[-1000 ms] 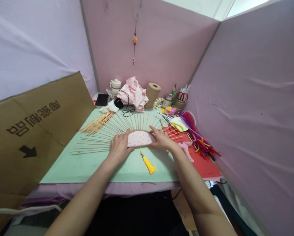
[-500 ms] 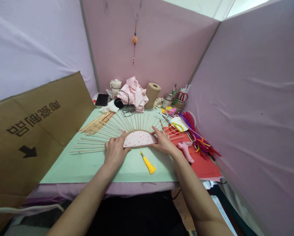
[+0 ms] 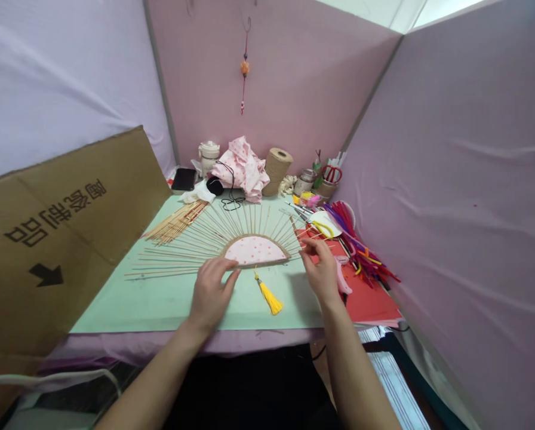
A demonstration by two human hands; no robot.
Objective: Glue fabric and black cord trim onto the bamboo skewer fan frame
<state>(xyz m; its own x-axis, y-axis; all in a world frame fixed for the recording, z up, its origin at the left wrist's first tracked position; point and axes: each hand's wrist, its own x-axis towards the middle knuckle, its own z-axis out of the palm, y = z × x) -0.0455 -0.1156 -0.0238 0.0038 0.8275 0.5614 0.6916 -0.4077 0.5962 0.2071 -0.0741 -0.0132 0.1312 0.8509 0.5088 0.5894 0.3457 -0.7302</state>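
Observation:
A half-round piece in pink spotted cloth (image 3: 255,250) lies on the green table top, thin sticks (image 3: 173,254) fanning out from its curved edge. By its lower left corner is my left hand (image 3: 212,292), thumb and fingers apart, fingertips at the straight edge. My right hand (image 3: 320,272) is raised to the right of the piece, clear of it, with fingers bent and parted and nothing seen between them. Below the straight edge lies a yellow tassel (image 3: 271,297).
Loose sticks (image 3: 175,223) lie at the back left beside a cardboard sheet (image 3: 79,221). Crumpled cloth (image 3: 242,167) and a twine spool (image 3: 277,170) stand behind. At right are red paper (image 3: 370,298), a pink glue gun (image 3: 343,278) and pipe cleaners (image 3: 361,254).
My right hand has let go of the cloth piece's right end and moved right and up. My left hand has slid slightly down from its left end.

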